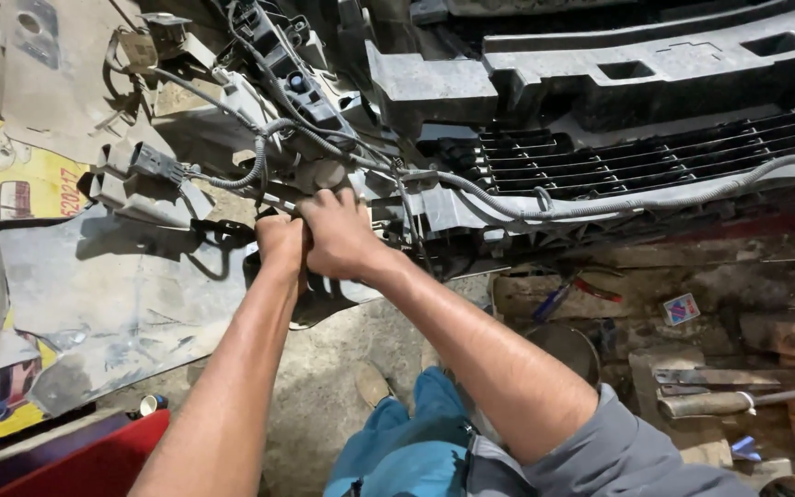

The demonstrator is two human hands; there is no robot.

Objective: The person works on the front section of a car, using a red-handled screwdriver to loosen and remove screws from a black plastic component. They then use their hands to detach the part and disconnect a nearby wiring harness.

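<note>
Both forearms outstretched, left hand [280, 244] fisted, right hand [338, 235] curled, both gripping grey bumper bracket [324, 179]

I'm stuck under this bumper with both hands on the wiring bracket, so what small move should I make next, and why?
Probably keep the left hand braced and work the right hand fingers at the grey bracket. Both hands are pressed together there, and the corrugated wire loom runs right beside them, so a hard pull could strain it.

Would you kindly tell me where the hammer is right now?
In the head view, the hammer lies at lower right on the cluttered ground, just below a flat metal blade.
</note>
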